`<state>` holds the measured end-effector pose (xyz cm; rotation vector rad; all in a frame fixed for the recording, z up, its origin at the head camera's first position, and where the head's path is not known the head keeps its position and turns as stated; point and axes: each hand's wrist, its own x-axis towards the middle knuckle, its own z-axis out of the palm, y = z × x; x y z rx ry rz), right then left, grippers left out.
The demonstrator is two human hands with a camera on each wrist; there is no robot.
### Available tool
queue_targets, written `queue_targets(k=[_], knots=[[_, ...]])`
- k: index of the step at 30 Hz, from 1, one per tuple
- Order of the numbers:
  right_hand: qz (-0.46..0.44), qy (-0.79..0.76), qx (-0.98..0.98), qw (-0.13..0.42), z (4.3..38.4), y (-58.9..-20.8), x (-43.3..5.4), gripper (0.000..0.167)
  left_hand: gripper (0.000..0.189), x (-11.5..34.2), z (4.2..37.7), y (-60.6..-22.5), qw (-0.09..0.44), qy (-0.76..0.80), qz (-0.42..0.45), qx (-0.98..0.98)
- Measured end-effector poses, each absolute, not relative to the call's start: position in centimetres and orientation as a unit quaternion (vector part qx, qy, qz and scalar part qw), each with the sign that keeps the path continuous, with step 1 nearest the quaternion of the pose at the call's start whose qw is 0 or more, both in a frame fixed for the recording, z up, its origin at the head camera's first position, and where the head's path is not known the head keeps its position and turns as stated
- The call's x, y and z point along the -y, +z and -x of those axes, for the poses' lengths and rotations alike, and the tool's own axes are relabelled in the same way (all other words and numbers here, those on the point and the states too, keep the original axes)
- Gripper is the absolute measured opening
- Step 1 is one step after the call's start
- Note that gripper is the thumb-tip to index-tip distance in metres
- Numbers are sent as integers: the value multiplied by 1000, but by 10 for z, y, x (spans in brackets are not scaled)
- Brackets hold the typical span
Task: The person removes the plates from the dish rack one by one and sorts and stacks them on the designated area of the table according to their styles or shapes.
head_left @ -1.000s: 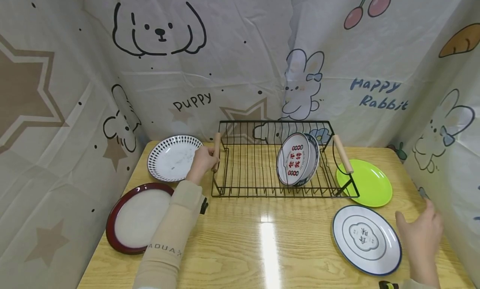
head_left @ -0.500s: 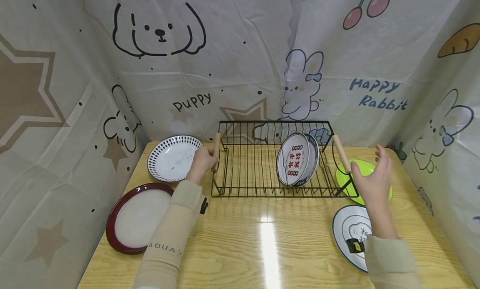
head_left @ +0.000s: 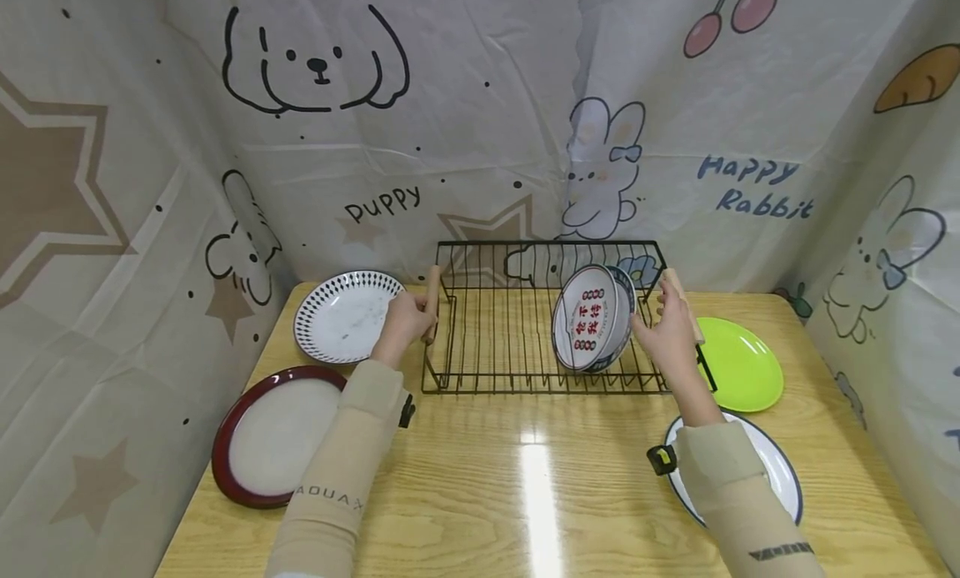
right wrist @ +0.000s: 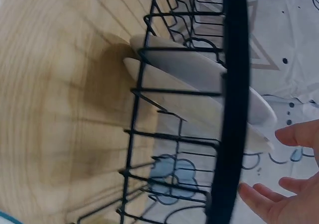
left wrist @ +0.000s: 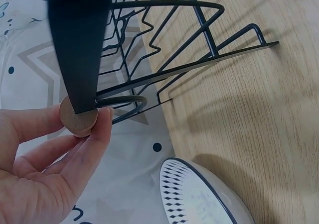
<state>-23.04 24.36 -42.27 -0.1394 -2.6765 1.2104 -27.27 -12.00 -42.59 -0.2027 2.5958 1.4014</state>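
Observation:
A black wire dish rack point(head_left: 495, 393) with wooden handles stands at the middle back. My left hand point(head_left: 405, 321) grips its left handle point(head_left: 432, 299), fingers and thumb around the wooden bar point(left wrist: 79, 122) in the left wrist view. Two dishes lean in the rack's right half: a white one with red characters point(head_left: 583, 321) and, behind it, a blue-patterned one point(head_left: 628, 284). Between these and the right handle point(head_left: 678, 290) is my right hand point(head_left: 670, 336), thumb and fingers spread, holding nothing. The right wrist view puts its thumb close to the dish edges, apart from them.
Left of the rack lie a white dish with a black diamond rim point(head_left: 341, 319) and a maroon-rimmed plate point(head_left: 281, 444). A lime-green plate point(head_left: 746, 365) is on the right, in front of it a blue-rimmed white plate point(head_left: 780, 478) partly under my right forearm. Printed curtains surround the table point(head_left: 480, 478).
My right hand has swept left from the table's right edge, over the green plate, to the rack's right end beside the leaning dishes. The left hand has stayed on its handle.

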Motion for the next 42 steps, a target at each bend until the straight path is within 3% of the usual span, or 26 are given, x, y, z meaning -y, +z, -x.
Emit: queue_targets(k=[15, 42], knots=[[63, 372, 926, 18, 241, -443, -229, 61, 23, 119, 273, -426, 84, 465, 63, -879], [66, 373, 924, 59, 242, -452, -222, 59, 24, 121, 272, -427, 93, 471, 65, -875]])
